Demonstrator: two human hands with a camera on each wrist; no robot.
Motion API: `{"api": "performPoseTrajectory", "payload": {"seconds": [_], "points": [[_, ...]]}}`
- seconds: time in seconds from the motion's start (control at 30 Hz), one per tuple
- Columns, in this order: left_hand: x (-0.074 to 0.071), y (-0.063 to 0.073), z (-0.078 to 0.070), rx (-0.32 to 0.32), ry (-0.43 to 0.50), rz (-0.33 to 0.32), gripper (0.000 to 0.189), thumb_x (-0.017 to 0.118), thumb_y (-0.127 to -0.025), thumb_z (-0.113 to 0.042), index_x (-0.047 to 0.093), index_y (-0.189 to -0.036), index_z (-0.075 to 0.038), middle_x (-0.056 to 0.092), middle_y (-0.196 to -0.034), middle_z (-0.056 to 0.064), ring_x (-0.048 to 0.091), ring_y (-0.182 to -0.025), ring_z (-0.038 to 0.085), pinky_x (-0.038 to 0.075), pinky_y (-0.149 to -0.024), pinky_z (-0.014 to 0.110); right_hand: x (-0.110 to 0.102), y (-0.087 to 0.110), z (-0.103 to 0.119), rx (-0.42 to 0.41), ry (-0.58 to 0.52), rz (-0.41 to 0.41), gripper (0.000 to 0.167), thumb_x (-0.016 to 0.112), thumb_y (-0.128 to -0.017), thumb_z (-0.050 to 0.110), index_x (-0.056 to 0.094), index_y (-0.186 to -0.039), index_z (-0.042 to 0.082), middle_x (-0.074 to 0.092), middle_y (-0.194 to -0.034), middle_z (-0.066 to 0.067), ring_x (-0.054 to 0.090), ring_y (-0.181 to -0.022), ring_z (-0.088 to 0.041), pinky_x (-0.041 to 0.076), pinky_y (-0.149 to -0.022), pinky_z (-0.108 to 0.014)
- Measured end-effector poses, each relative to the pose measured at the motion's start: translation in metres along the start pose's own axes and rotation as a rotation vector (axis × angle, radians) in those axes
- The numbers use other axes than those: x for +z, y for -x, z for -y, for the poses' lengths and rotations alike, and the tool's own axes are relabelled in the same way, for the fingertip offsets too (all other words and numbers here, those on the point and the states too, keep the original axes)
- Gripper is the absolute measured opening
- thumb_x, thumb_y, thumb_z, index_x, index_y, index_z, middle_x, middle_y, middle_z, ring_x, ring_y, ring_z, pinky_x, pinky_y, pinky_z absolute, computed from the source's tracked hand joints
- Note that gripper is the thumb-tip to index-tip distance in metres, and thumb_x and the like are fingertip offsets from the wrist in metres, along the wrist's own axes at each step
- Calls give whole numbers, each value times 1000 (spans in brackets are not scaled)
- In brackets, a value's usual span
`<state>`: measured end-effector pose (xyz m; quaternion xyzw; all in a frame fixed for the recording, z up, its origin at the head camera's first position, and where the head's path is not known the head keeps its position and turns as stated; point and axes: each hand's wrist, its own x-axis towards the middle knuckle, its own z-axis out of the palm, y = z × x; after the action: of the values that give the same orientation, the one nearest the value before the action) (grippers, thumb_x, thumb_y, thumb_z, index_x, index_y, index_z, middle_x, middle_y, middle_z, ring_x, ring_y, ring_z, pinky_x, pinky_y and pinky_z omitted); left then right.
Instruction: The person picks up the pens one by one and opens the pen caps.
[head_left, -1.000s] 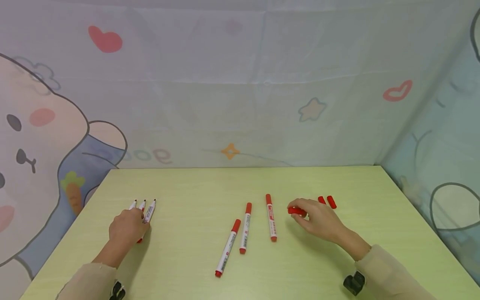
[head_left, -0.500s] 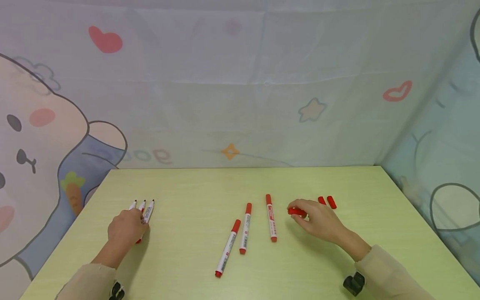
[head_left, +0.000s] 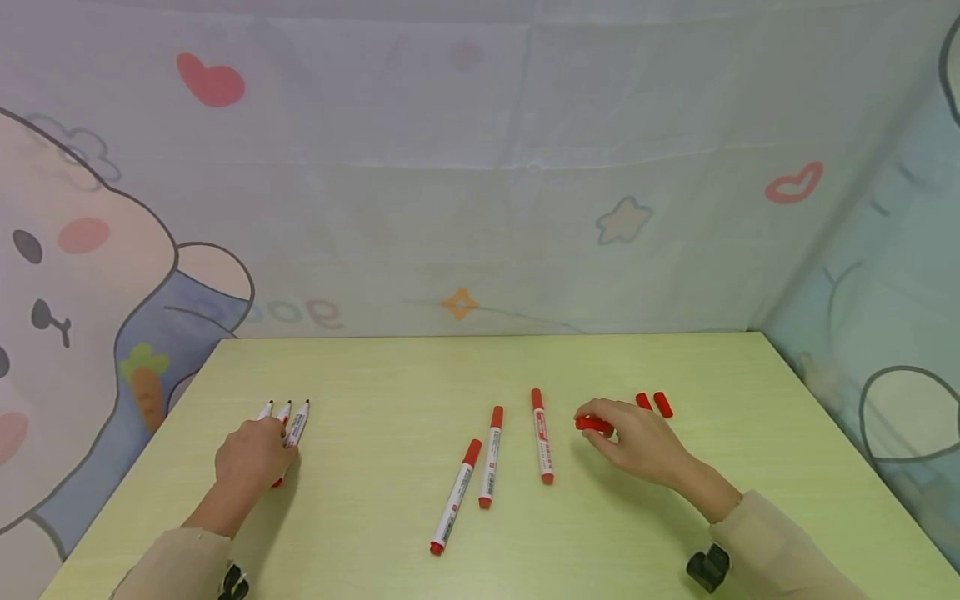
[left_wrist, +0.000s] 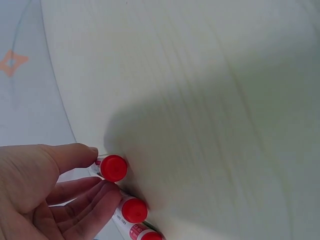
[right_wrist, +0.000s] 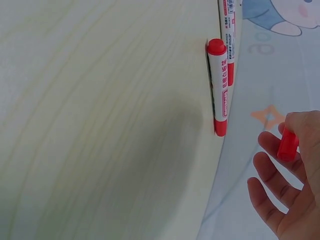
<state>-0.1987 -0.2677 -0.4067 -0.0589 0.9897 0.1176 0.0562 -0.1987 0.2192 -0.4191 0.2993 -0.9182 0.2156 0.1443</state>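
Note:
At the table's left, my left hand (head_left: 253, 454) pinches an uncapped red-and-white marker (head_left: 298, 423) between thumb and fingers. Its dark tip points away from me. Two more uncapped markers lie beside it, partly hidden under the hand; in the left wrist view their red ends, one on the nearer marker (left_wrist: 134, 210), sit below the fingers. On the right, my right hand (head_left: 637, 439) pinches a red marker cap (head_left: 593, 424) between thumb and index finger. The other right fingers are loosely bent in the right wrist view. Two red caps, one of them upright-angled (head_left: 663, 404), lie just behind that hand.
Three capped red-and-white markers lie between the hands: a left one (head_left: 455, 497), a middle one (head_left: 491, 457) and a right one (head_left: 542, 435). The pale yellow-green table (head_left: 360, 533) ends at a printed cloth backdrop (head_left: 420, 208).
My left hand has shifted very slightly to the left with the marker it pinches. My right hand and its cap stay in place.

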Motion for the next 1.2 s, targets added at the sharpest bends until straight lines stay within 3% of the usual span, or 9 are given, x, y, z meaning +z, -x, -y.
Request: {"api": "performPoseTrajectory", "payload": {"seconds": [0.87,1.2], "points": [[-2,1,1,11,-23,-5,19,57,-83,-15,54,-67,-6,52,-61,7,49,-51,22,37,-43,32,2,0,0,16,15,19,21,71,-80,17,63,-99,19,65,-93,11,55,-72,1,47,-63,-18],[-1,-1,0,-3,-25,1,18,58,-84,-17,56,-73,-3,52,-60,7,50,-49,20,37,-43,31,3,-1,0,-1,20,5,23,72,-78,15,64,-99,19,65,-92,11,54,-71,1,46,-62,-18]]}}
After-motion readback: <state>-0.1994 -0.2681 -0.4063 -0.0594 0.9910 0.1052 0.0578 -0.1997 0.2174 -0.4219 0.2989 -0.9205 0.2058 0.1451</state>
